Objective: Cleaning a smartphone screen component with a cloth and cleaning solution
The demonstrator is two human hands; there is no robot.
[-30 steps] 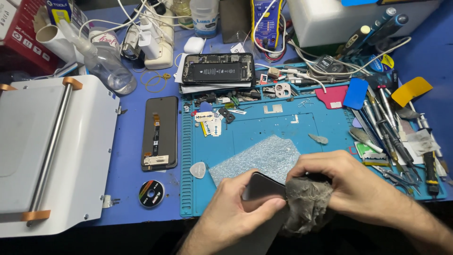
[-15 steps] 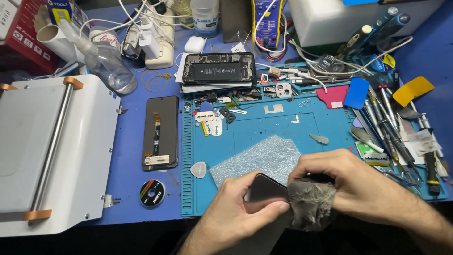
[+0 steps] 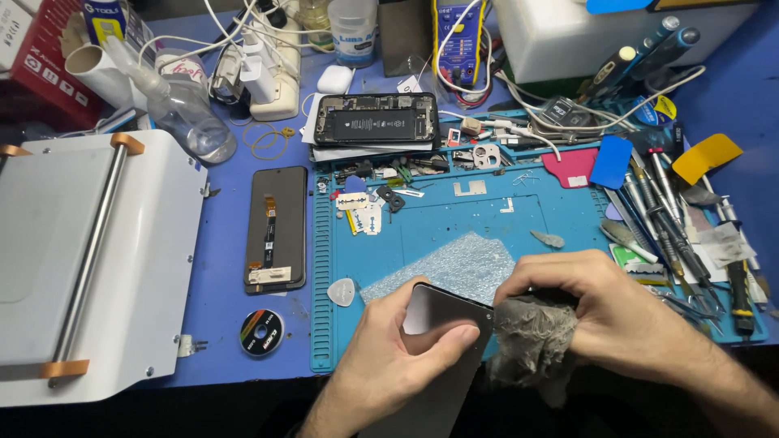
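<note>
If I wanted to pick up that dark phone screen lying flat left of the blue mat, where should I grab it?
Probably pinch the phone screen by its two long edges, coming straight down from above. It lies flat with its ribbon cable facing up, so avoid pressing the middle.

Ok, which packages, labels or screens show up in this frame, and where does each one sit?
Red carton: far left corner, boxy, red with white panel.
White jar: top centre, round, blue label.
Tape roll: near edge, left of mat, black round label.
Loose screen: left of mat, dark rectangle.
Dark panel: in left hand.
</note>
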